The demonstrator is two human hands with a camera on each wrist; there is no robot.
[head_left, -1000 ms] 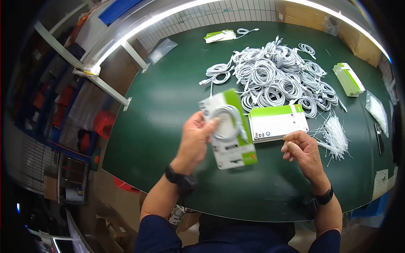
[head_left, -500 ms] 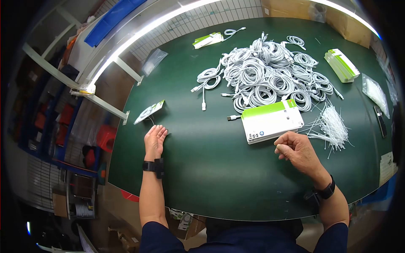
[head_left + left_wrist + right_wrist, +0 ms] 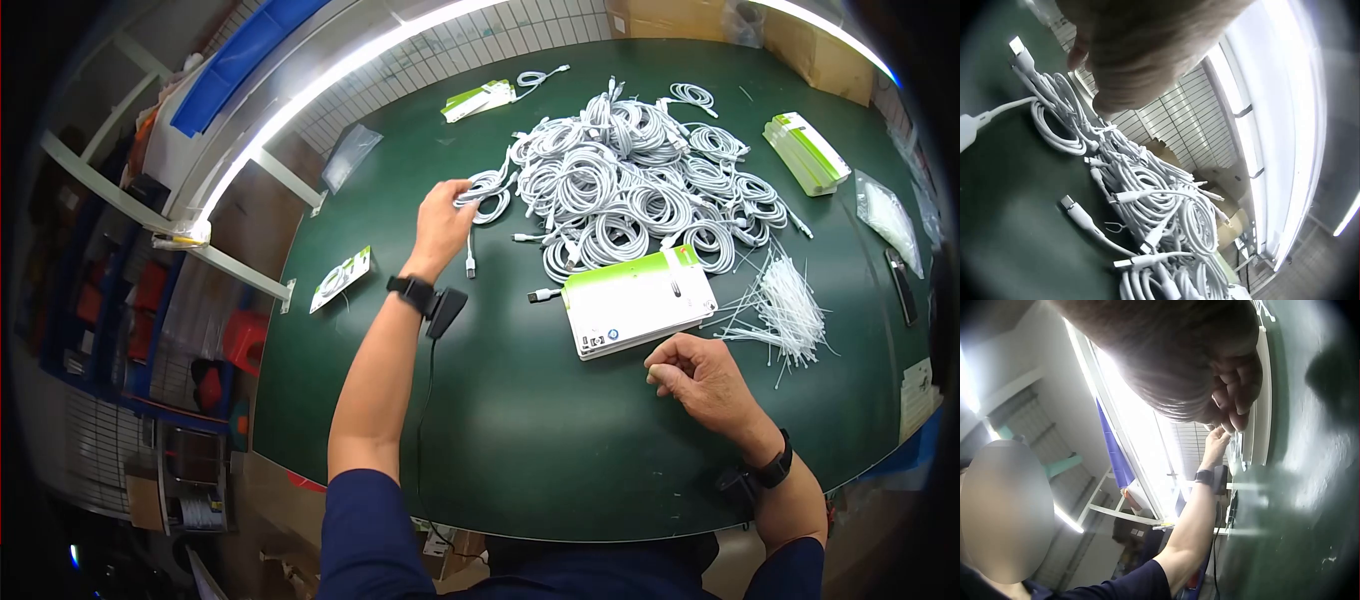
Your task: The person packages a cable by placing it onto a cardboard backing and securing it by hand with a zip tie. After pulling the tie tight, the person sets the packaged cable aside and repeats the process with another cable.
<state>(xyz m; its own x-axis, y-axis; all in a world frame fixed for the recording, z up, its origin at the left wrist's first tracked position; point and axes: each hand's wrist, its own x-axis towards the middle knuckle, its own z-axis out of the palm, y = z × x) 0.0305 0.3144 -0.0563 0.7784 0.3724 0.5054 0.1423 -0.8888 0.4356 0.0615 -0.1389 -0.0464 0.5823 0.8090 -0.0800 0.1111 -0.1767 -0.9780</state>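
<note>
My left hand (image 3: 443, 225) reaches over a coiled white cable (image 3: 492, 205) at the left of the cable heap, thumb and forefinger apart at the coil's edge. The coil (image 3: 1060, 119) lies below the fingers in the left wrist view. My right hand (image 3: 700, 380), fingers loosely curled and nothing visible in them, is just in front of a stack of white and green packaging cards (image 3: 640, 305). A card with a coiled cable on it (image 3: 342, 280) lies at the table's left side. The large heap of coiled white cables (image 3: 610, 180) spreads behind the card stack.
White cable ties (image 3: 790, 310) lie loose right of the stack. Further right are more cards (image 3: 806, 153), a bag of ties (image 3: 888, 220) and a black-handled tool (image 3: 902, 287). Green cards with a cable (image 3: 478, 100) and a clear bag (image 3: 352, 155) lie toward the back left. A shelf post (image 3: 240, 268) meets the table's left edge.
My left hand carried the card with its cable to the left and let it go on the table, then moved back right and up to the coil. The right hand stays nearly still.
</note>
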